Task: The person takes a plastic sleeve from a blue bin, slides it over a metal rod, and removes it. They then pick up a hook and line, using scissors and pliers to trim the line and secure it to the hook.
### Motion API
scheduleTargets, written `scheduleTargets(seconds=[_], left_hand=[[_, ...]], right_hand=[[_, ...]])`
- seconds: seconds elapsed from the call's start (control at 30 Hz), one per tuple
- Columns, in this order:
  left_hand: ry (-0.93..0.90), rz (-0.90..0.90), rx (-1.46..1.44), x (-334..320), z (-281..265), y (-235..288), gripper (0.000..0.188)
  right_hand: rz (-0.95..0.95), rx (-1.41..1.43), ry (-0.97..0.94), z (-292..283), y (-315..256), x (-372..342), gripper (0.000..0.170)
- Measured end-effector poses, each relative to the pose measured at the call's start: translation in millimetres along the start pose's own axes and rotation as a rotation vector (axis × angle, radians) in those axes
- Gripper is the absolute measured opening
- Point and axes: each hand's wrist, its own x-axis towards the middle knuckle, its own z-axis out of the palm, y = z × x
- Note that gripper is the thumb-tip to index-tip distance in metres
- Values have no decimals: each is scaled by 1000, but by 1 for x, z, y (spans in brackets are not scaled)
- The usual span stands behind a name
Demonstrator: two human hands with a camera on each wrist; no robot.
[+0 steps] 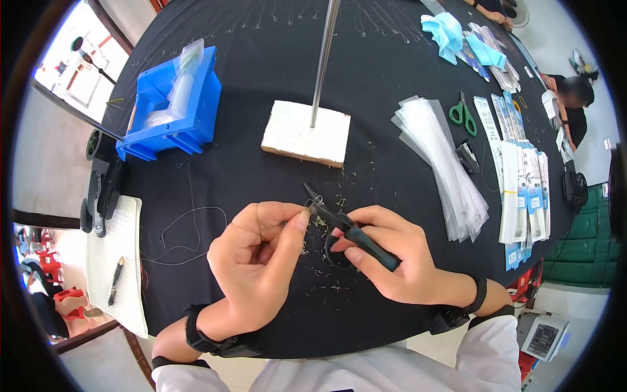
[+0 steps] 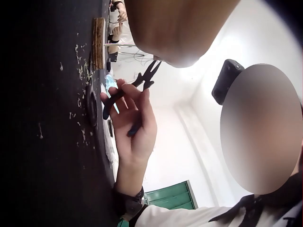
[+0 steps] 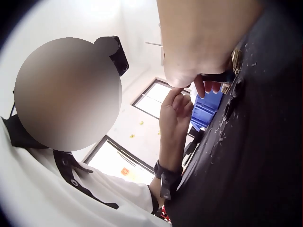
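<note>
My right hand (image 1: pixel 406 261) grips a pair of dark-handled pliers (image 1: pixel 371 247), whose slim jaws point up and left. Close by, my left hand (image 1: pixel 258 271) pinches the end of a thin pale line between thumb and forefinger, right at the pliers' jaws. A small wire-like loop (image 1: pixel 319 200) shows there, too fine to make out fully. One strand wraps across the left forefinger, and the loose line (image 1: pixel 171 225) curls over the black cloth to the left. In the left wrist view the pliers (image 2: pixel 147 75) have their jaws apart.
Beyond the hands a metal rod (image 1: pixel 321 72) rises from a white block (image 1: pixel 307 134). A blue bin (image 1: pixel 208 98) and a notebook (image 1: pixel 117 261) lie left. Plastic sleeves (image 1: pixel 447 176), green-handled scissors (image 1: pixel 464 116) and packets (image 1: pixel 522 196) lie right. Small clippings (image 1: pixel 336 287) and a black ring (image 1: pixel 332 261) are below the hands.
</note>
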Motion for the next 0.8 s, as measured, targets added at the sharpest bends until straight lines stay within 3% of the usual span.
scheduleTargets(seconds=[0.23,0.53,0.63,0.73,0.8], left_hand=[[-56,124,46,-1,-1,-6,2],[-97,146,102,-1,-2,-7,2],[-96,-33,-24,0,-1,0,2],[-138,-89,-32,-1,-3,4,1],[-139,-100,-23,-2,-2,7,1]], right_hand=[[-70,-74,32,0,-4,-1,12],[40,-44,-131,-10,-9,-1,14],[175,119,-151,-12,-15,2,10],[152,131,-130,-11,-15,3,12],[14,-4,-78,-8,-12,2,13]])
